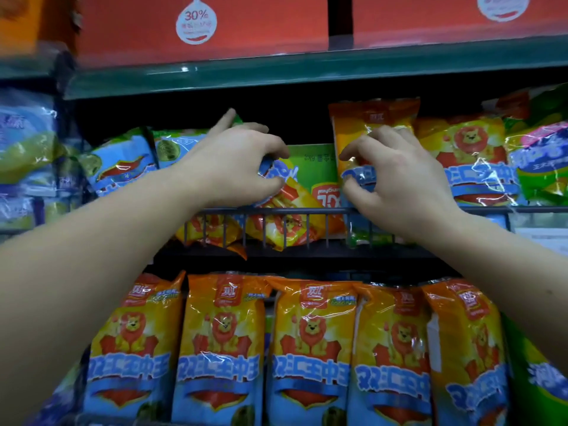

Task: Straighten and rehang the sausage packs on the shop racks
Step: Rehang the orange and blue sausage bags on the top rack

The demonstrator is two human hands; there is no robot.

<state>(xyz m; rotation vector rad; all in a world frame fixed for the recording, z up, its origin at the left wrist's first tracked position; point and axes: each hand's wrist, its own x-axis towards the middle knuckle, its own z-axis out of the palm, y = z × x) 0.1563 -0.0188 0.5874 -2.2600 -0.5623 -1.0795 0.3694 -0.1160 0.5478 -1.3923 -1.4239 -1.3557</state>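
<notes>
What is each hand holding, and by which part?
The left hand grips the tilted green pack by its left end; the right hand pinches the upright orange pack at its lower left edge.

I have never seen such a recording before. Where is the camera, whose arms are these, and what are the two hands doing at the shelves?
There is one picture only, taken by a camera worn on a person's head, so the two bare arms are that person's own. They reach into a shop's wire rack. The left hand grips a tilted pack that lies crooked in the rack. The right hand pinches an upright orange pack beside it. Below, a neat row of lion packs stands side by side. Above, red boxes stand on the top shelf.
</notes>
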